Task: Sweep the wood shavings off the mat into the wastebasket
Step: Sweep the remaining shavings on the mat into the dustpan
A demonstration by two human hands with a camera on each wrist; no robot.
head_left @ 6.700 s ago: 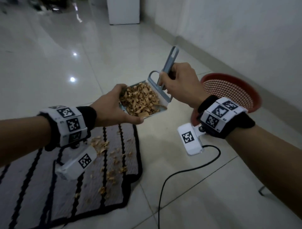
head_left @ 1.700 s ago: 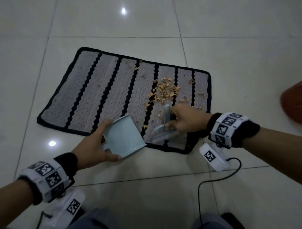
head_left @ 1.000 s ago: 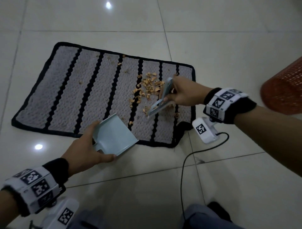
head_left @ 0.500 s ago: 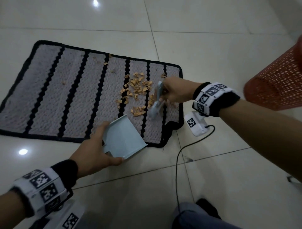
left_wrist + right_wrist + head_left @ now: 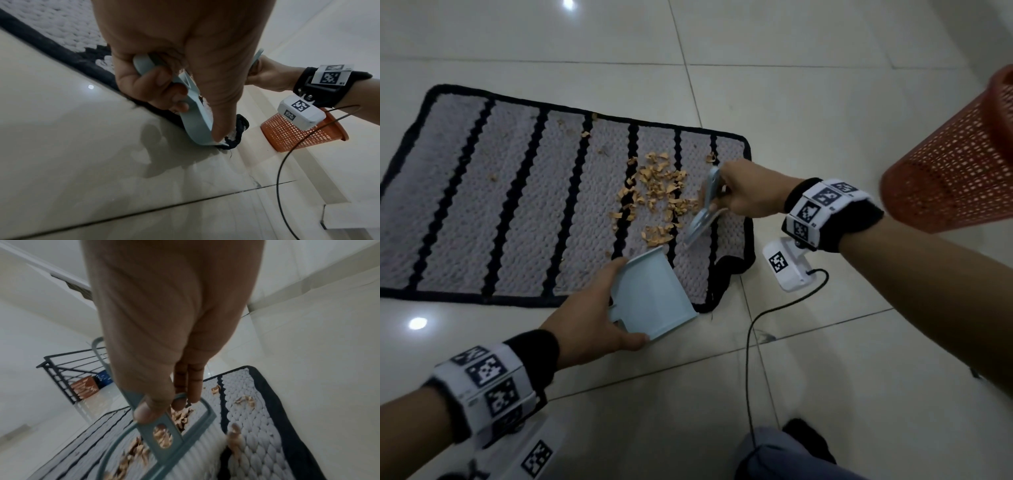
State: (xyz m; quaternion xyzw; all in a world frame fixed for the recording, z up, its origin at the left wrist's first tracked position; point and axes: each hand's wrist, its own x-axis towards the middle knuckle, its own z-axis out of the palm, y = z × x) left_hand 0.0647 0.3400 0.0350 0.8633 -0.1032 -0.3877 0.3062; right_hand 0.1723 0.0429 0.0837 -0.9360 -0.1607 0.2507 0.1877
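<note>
A grey mat [image 5: 517, 205] with black stripes lies on the tiled floor. Tan wood shavings [image 5: 657, 195] are heaped near its right end, and show under the brush in the right wrist view [image 5: 162, 436]. My right hand [image 5: 739, 195] grips the handle of a small grey-blue brush [image 5: 705, 212], its head down on the mat just right of the shavings. My left hand [image 5: 592, 322] holds a pale blue dustpan [image 5: 654, 294] by its handle [image 5: 185, 104], its mouth resting on the mat's near edge below the heap. The orange mesh wastebasket [image 5: 955, 164] stands at the right.
A black cable [image 5: 756, 335] runs from the right wrist camera across the floor towards my knee [image 5: 774, 459]. A black metal railing [image 5: 68, 374] and a wall stand beyond the mat. Glossy floor tiles surround the mat.
The brush has gone from the mat's near edge up to the right of the shavings and pulled them into a tighter heap. The dustpan has shifted right onto the mat's edge.
</note>
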